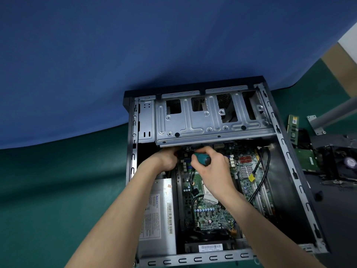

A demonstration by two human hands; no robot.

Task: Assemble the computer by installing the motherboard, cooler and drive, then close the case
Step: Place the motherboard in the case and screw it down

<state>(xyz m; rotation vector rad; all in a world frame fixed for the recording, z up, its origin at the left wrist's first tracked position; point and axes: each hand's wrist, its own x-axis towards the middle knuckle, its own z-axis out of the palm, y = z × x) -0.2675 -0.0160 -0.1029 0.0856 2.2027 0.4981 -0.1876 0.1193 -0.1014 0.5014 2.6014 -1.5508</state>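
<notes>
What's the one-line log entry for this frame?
right hand: grips teal-and-black-handled screwdriver | left hand: at green motherboard top-left corner, fingers hidden | grey metal case: open

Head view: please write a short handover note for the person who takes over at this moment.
Right hand grips the screwdriver, aimed at the far edge of the motherboard. Left hand reaches beside it under the drive cage; its fingers are hidden.
Done: motherboard lies inside the open case.
Left: finish its screws, mount the cooler, probably the fan unit right of the case, fit the drive, close the case.
</notes>
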